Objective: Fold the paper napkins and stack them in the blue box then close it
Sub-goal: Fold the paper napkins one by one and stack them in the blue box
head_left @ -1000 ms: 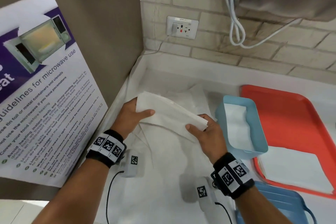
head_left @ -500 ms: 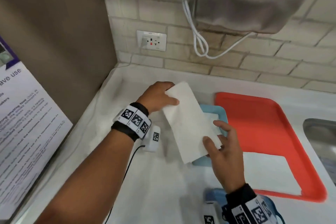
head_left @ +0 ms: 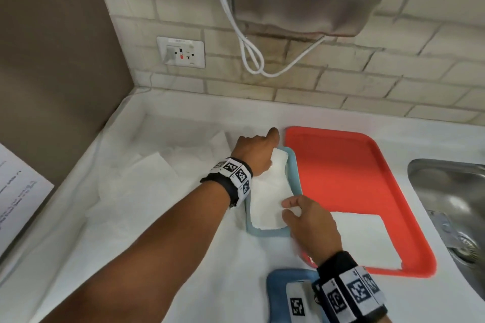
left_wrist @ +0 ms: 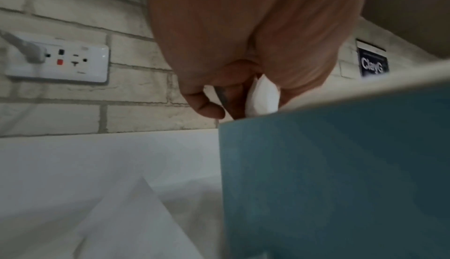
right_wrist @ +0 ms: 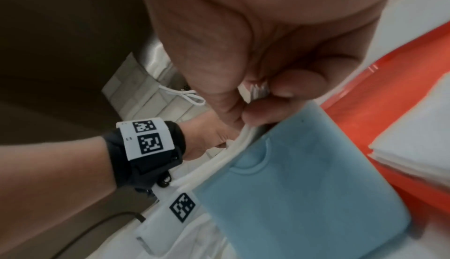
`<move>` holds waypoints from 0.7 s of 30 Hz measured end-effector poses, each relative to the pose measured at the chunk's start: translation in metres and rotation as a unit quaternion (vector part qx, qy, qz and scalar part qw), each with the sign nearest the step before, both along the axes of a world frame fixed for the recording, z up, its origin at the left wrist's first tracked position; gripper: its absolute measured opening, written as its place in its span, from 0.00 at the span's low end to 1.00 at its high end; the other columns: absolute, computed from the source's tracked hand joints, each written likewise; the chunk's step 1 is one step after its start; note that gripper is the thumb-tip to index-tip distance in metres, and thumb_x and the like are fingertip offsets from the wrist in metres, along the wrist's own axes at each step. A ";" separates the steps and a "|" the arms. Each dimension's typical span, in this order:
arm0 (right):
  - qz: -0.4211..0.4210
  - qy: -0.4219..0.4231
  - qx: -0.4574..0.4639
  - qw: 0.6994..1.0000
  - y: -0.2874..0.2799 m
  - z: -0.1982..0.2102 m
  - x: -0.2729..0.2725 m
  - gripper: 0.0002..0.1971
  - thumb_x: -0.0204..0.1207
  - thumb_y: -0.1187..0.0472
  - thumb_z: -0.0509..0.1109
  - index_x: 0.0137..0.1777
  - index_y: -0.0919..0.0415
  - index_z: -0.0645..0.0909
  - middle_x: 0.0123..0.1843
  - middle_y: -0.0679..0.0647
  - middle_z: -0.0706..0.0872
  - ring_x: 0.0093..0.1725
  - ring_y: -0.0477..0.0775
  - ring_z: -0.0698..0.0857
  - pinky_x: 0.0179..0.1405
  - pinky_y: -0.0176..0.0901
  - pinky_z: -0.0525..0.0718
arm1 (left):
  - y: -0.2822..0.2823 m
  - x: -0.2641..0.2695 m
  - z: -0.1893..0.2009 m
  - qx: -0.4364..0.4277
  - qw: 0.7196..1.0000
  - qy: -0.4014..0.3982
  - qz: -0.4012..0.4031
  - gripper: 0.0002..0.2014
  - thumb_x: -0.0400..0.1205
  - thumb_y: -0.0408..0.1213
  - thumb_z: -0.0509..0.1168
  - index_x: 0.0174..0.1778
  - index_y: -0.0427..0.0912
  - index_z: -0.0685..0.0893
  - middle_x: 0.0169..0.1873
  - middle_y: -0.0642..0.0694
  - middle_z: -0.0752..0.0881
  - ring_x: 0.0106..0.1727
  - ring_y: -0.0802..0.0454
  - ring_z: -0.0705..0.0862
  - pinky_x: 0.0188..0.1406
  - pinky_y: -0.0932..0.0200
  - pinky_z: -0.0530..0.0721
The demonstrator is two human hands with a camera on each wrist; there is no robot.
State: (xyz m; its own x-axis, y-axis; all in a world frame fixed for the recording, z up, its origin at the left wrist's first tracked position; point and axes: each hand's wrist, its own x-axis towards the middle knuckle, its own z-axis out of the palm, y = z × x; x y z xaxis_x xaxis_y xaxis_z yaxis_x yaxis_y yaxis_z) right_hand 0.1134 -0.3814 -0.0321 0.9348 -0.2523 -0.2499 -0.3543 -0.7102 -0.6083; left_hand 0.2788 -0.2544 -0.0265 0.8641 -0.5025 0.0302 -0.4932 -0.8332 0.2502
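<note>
White counter [head_left: 157, 257]; blue box [head_left: 262, 233] interior napkin-hidden.

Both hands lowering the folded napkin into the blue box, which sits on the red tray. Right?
Not quite. The blue box stands on the white counter beside the red tray, not on it; the head view shows this. Both the left hand and right hand do hold the folded napkin in it.

A red tray [head_left: 338, 165] is lying toward the counter's right edge, beside a steel sink [head_left: 451, 191]; a wall socket [head_left: 181, 52] is sitting above the back edge.
</note>
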 end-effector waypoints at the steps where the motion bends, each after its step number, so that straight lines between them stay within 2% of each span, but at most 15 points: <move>1: 0.017 0.019 -0.027 0.999 0.000 0.003 0.002 0.07 0.80 0.52 0.67 0.56 0.41 0.82 0.50 0.46 0.89 0.52 0.55 0.86 0.47 0.47 0.79 | -0.002 0.000 -0.004 0.021 1.000 -0.010 -0.005 0.19 0.82 0.32 0.67 0.66 0.41 0.70 0.43 0.44 0.88 0.43 0.38 0.87 0.46 0.51 0.75; 4: 0.045 0.040 -0.089 0.994 0.004 0.011 0.006 0.12 0.82 0.51 0.65 0.62 0.42 0.83 0.57 0.47 0.89 0.58 0.55 0.85 0.46 0.45 0.74 | -0.007 0.001 -0.013 0.068 0.997 -0.033 -0.016 0.18 0.81 0.29 0.65 0.65 0.42 0.71 0.42 0.45 0.89 0.40 0.39 0.88 0.49 0.50 0.74; 8: 0.032 0.031 -0.117 0.992 0.007 0.019 0.006 0.13 0.82 0.52 0.64 0.64 0.41 0.82 0.58 0.48 0.90 0.57 0.56 0.85 0.44 0.44 0.72 | -0.008 0.002 -0.017 0.069 0.997 -0.034 -0.021 0.13 0.82 0.31 0.66 0.59 0.45 0.72 0.41 0.48 0.90 0.37 0.42 0.87 0.58 0.48 0.75; 11: 0.049 0.047 -0.169 0.983 0.007 0.020 0.007 0.13 0.83 0.53 0.63 0.65 0.43 0.82 0.59 0.48 0.89 0.58 0.56 0.86 0.44 0.44 0.74 | -0.006 0.004 -0.018 0.106 0.994 -0.036 -0.014 0.12 0.81 0.33 0.67 0.55 0.46 0.72 0.38 0.49 0.90 0.35 0.43 0.85 0.62 0.46 0.73; 13: 0.078 0.073 -0.206 0.973 0.009 0.019 0.012 0.13 0.83 0.52 0.63 0.64 0.47 0.82 0.58 0.49 0.88 0.57 0.56 0.86 0.45 0.44 0.76 | -0.008 0.004 -0.017 0.130 0.991 -0.041 -0.009 0.13 0.80 0.32 0.68 0.58 0.45 0.74 0.32 0.50 0.85 0.33 0.44 0.81 0.61 0.47 0.72; 16: 0.109 0.102 -0.239 0.960 0.011 0.021 0.022 0.13 0.80 0.46 0.67 0.59 0.51 0.84 0.52 0.51 0.86 0.50 0.57 0.85 0.43 0.43 0.75 | -0.012 0.004 -0.015 0.168 0.985 -0.047 -0.018 0.14 0.80 0.31 0.67 0.60 0.44 0.75 0.24 0.51 0.70 0.30 0.45 0.76 0.62 0.46 0.71; 18: 0.125 0.111 -0.253 0.953 0.013 0.021 0.027 0.15 0.77 0.43 0.69 0.54 0.53 0.84 0.47 0.51 0.84 0.44 0.57 0.81 0.41 0.43 0.75 | -0.013 0.003 -0.014 0.181 0.982 -0.053 -0.018 0.13 0.82 0.31 0.66 0.62 0.44 0.75 0.24 0.50 0.67 0.32 0.44 0.76 0.64 0.45 0.71; 21: 0.145 0.111 -0.252 0.950 0.016 0.021 0.031 0.14 0.78 0.44 0.69 0.50 0.55 0.82 0.49 0.53 0.86 0.43 0.57 0.78 0.42 0.43 0.77 | -0.013 0.005 -0.014 0.178 0.982 -0.055 -0.011 0.13 0.82 0.31 0.66 0.61 0.44 0.76 0.25 0.51 0.68 0.32 0.44 0.77 0.62 0.46 0.71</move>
State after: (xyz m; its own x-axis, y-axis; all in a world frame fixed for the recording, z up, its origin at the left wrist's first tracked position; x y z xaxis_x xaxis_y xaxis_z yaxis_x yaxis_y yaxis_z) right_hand 0.1446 -0.3651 -0.0113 0.9213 -0.1314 -0.3660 -0.1785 -0.9790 -0.0980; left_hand 0.2833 -0.2675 -0.0408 0.8544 -0.5163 -0.0585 -0.5196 -0.8473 -0.1104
